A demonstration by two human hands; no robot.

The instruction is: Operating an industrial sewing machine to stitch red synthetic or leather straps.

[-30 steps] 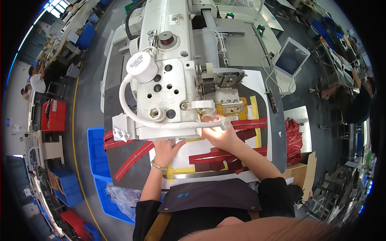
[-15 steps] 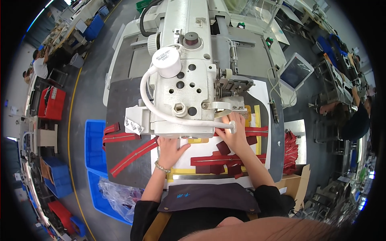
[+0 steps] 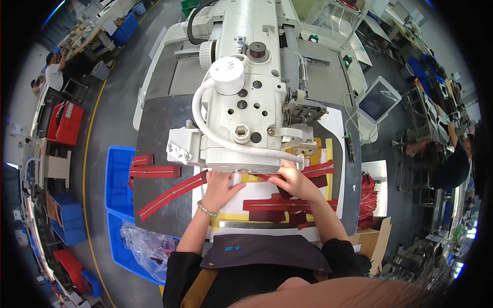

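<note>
Slanted zipper: left of centre, rising to the left hand.
Left hand: thumb spread; fingertips hidden, can't tell grip.
Right hand: at the upper zipper, the nearer one; grip unclear.
Upper zipper: right of centre, long axis near-level.

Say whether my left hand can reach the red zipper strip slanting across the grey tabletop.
Probably yes: your left hand lies by the upper end of the slanting red zipper strip, nothing visible between them.

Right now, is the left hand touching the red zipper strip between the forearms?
Apart: the head view shows white surface between the left hand and the red zipper strip.
</note>
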